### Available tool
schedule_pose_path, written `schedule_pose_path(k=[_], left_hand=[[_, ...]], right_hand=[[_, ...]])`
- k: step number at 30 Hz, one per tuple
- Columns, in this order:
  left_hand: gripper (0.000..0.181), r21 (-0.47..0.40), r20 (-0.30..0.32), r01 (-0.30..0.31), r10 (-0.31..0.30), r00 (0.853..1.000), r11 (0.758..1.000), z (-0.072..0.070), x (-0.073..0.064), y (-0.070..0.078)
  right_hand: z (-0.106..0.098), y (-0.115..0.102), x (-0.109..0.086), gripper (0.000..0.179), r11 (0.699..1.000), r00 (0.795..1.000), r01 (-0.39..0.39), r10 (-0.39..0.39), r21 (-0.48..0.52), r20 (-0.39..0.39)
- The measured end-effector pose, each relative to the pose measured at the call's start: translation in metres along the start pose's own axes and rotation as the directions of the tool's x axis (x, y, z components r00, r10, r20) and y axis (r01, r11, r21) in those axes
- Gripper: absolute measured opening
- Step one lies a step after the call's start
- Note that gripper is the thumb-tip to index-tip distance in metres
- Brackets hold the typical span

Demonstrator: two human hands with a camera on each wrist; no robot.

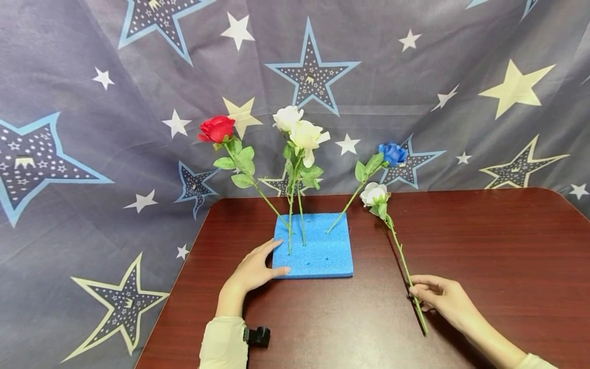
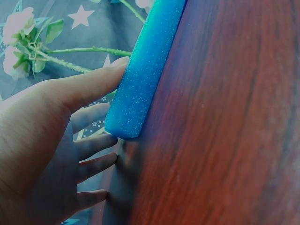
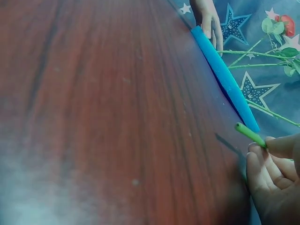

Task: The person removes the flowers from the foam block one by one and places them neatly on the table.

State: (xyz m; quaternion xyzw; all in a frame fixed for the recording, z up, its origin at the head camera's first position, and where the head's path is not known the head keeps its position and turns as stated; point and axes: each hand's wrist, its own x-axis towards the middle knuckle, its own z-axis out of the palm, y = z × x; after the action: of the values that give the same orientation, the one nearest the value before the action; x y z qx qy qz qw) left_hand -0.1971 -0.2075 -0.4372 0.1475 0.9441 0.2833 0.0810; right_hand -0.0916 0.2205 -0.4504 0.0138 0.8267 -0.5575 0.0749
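Observation:
A blue foam block point(image 1: 322, 256) lies on the table with several artificial roses standing in it: a red rose point(image 1: 216, 129) leaning left, two white or cream roses point(image 1: 308, 136) in the middle, and a blue rose point(image 1: 393, 154) leaning right. My left hand point(image 1: 251, 269) rests on the block's left edge, thumb on its near corner and fingers spread along the side. To the right, my right hand point(image 1: 444, 297) pinches the lower stem of another white rose point(image 1: 374, 196), its bloom pointing away from me. In the right wrist view the cut stem end point(image 3: 248, 133) juts past the fingertips.
The dark red wooden table point(image 1: 507, 246) extends to the right of the block. A grey star-patterned cloth point(image 1: 369, 41) hangs behind and to the left. Small holes point(image 1: 318, 261) show in the near part of the foam. A small black camera point(image 1: 258, 336) sits on the left wrist.

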Motion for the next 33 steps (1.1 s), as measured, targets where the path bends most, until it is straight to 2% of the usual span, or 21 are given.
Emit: schedule_pose_path(k=[12,33], left_hand=[[0.08,-0.009,0.0,0.006,-0.006,1.0,1.0,0.0,0.0,-0.001],[0.08,-0.008,-0.002,0.0,0.0,1.0,1.0,0.001,0.0,-0.001]], right_hand=[[0.006,0.0,0.019,0.04,0.998,0.999,0.047,-0.047,0.037,0.008],[0.007,0.001,0.022,0.043,0.996,0.997,0.064,-0.067,0.063,0.047]])
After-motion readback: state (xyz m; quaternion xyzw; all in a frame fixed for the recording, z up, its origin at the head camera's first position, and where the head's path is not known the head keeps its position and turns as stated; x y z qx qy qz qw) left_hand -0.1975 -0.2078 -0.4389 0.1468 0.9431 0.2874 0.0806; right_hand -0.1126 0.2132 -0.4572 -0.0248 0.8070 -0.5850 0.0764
